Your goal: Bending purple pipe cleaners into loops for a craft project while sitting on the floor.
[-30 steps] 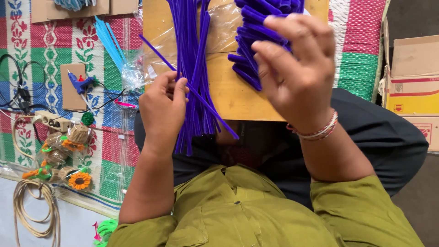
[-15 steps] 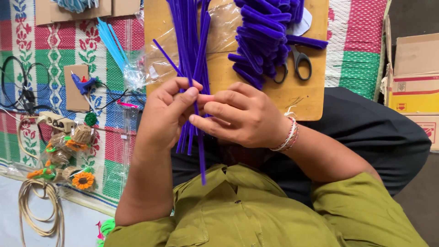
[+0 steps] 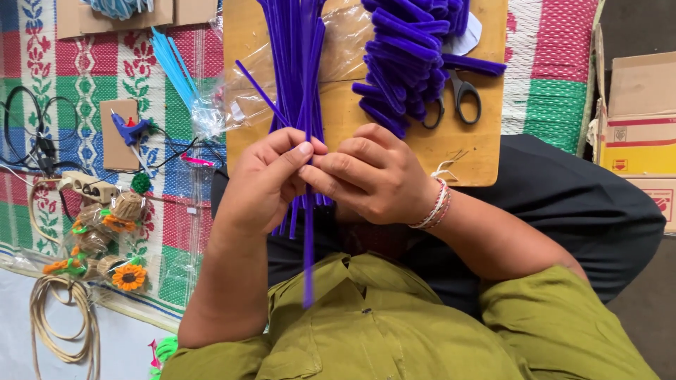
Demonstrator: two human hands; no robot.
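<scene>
Between the two hands, at the centre of the view, a bundle of long purple pipe cleaners [image 3: 304, 84] runs from the wooden board [image 3: 465, 158] down toward the person's lap. The left hand [image 3: 264, 179] is curled closed around the lower part of this bundle, thumb and forefinger pinched on the strands. The right hand [image 3: 377, 176] meets it from the other side, fingers bent and pressed together on the same strands; fingertips of both hands touch. One single pipe cleaner [image 3: 308, 253] hangs straight down below the hands, over the green shirt [image 3: 394, 331]. Another strand angles up and away to the left of the left hand.

Beyond the right hand, on the board, lies a heap of short folded purple pipe cleaners [image 3: 408, 63], with a pair of scissors [image 3: 458, 98] just beside it and partly under it. A clear plastic bag [image 3: 218, 112] lies under the long bundle, just beyond the left hand.

Well out from the left hand, on the patterned mat [image 3: 77, 70], rest a blue glue gun [image 3: 130, 130], light-blue pipe cleaners [image 3: 169, 63], small jute-wrapped pieces with orange flowers [image 3: 113, 239] and a coil of cord [image 3: 60, 317]. Cardboard boxes [image 3: 641, 119] stand well out from the right hand.
</scene>
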